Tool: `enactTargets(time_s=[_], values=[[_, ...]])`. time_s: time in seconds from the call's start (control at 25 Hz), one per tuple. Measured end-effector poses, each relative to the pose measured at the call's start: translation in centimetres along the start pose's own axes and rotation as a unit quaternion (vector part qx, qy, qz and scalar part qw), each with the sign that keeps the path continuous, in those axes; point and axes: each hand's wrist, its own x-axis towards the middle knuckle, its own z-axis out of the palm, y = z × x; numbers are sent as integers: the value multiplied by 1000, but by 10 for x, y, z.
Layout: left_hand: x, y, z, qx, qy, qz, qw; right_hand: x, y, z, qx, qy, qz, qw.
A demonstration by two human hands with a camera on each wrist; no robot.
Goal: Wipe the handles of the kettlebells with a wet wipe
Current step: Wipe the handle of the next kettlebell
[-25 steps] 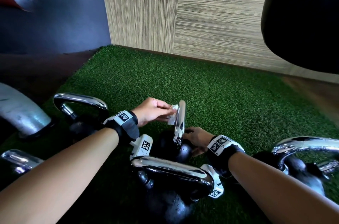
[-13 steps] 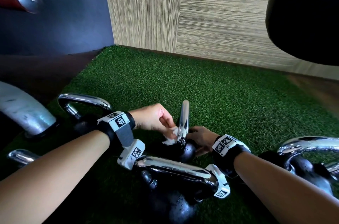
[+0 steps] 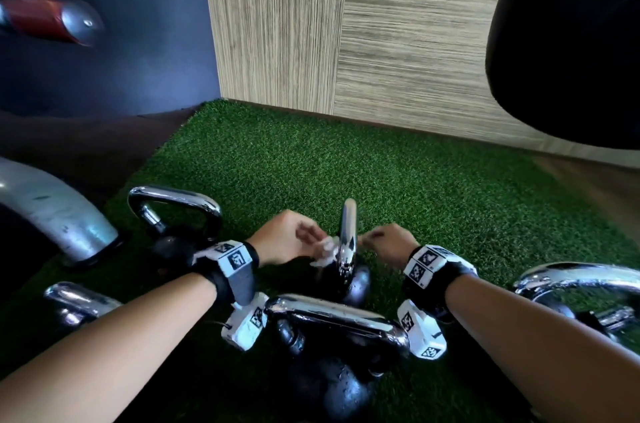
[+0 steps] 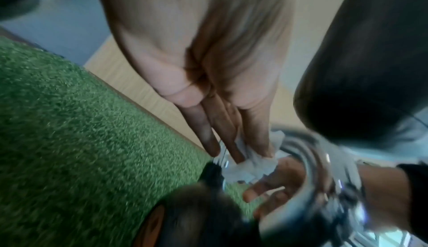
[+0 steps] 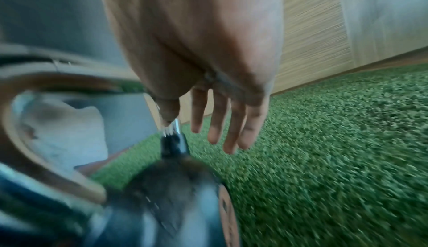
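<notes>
Wiping the chrome handle (image 3: 347,239) between the two hands, the wet wipe (image 3: 325,251) is pinched by the left hand (image 3: 285,238). The right hand (image 3: 388,239) is relaxed, fingers straight. The wipe should be wrapped fully around, pressed firmly.

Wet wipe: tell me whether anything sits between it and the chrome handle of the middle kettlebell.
Nothing visible does. The left hand pinches the wet wipe directly against the left side of the upright chrome handle. The right hand is on the opposite side of it, clear of the wipe's contact.
</notes>
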Motion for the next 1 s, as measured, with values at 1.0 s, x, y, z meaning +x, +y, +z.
enactTargets(time_s=[1.0], values=[[23,7,28,284,-185,-17,941,7,3,-37,531,121,35,838]])
